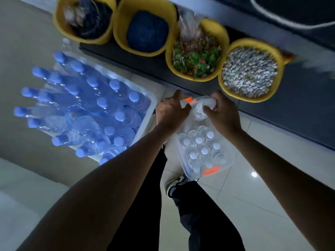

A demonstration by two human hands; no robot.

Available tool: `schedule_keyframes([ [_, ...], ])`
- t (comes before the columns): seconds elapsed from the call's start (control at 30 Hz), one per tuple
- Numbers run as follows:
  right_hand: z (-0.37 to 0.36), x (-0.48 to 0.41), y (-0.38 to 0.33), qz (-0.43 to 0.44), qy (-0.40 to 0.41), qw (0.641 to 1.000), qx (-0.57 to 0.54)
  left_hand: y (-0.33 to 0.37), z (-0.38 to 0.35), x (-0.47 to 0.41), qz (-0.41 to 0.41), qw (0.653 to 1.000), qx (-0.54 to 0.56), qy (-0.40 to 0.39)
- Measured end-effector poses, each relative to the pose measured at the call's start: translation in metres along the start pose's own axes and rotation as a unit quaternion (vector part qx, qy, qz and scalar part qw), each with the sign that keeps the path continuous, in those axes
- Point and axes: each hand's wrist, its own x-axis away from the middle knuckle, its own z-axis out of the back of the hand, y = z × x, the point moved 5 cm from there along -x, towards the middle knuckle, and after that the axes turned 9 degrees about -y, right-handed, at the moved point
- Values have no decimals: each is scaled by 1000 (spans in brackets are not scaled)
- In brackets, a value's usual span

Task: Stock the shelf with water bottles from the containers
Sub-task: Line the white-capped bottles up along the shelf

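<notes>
A clear plastic container (227,161) with orange clips stands on the floor between my feet and the dark shelf, holding several small white-capped water bottles (199,140). My left hand (170,113) and my right hand (223,111) are both over its far end, fingers curled round small clear bottles (200,110) held between them. How many bottles each hand grips is hidden. To the left, a white tub (151,113) is packed with several tall blue-capped bottles (102,102).
A low dark shelf (145,60) runs across the top, carrying yellow tubs (268,96) of pebbles, green plant bits, blue yarn and dark items. Glossy tiled floor lies right of the container. My legs and a shoe (178,183) are below.
</notes>
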Motion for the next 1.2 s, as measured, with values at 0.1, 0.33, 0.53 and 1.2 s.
schedule_keyframes([
  [0.1, 65, 34, -61, 44, 36, 998, -29, 55, 73, 29, -32, 999, 2, 32],
  [0.33, 234, 134, -203, 107, 112, 987, -50, 182, 266, 111, -152, 982, 10, 115],
  [0.53, 364, 198, -317, 166, 131, 977, -21, 281, 423, 166, -237, 961, 6, 142],
  [1.2, 550, 96, -463, 172, 257, 945, 106, 449, 632, 59, -355, 907, -102, 202],
])
